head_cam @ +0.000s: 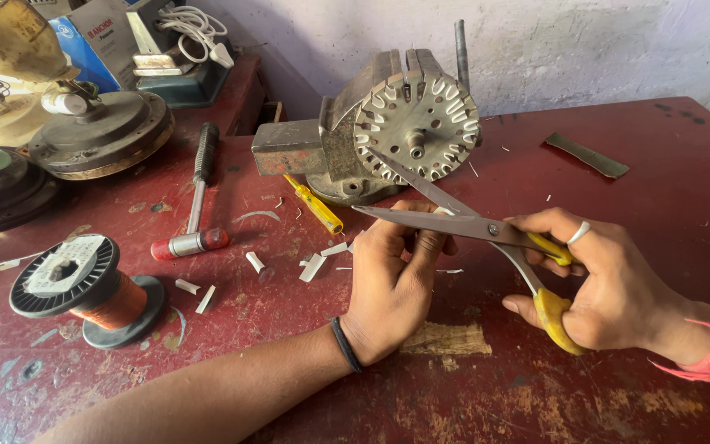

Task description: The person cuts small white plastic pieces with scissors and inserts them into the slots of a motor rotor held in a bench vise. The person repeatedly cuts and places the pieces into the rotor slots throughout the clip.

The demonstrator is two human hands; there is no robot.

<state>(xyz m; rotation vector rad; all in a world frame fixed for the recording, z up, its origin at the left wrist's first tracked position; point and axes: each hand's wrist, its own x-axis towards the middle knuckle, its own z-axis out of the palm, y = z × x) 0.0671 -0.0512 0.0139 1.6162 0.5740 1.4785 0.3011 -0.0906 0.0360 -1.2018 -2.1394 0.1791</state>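
The left hand, at the centre of the frame, is curled nearly closed with its back to the camera, so whatever the fingers pinch is almost wholly hidden; only a sliver of pale paper shows above the knuckles, right between the blades. A black band circles that wrist. The right hand, at right of centre, is closed through the yellow handles of the scissors, thumb in the upper loop and fingers in the lower; a white ring sits on one finger and a pink thread band on the wrist, which the frame edge cuts off.

The scissors are steel, long-bladed and open in a narrow V, tips pointing left and up-left, held just above the red worktop, whose paint is scratched and worn.

Behind the blades, at upper centre, a slotted round stator is clamped in a grey vise. A yellow screwdriver lies just below the vise. Small white paper scraps lie scattered left of the left hand. Further left lie a hammer with a red-tipped head and a black spool of copper wire. Fan motor parts crowd the upper left corner, partly cut off. A dark strip lies at upper right.
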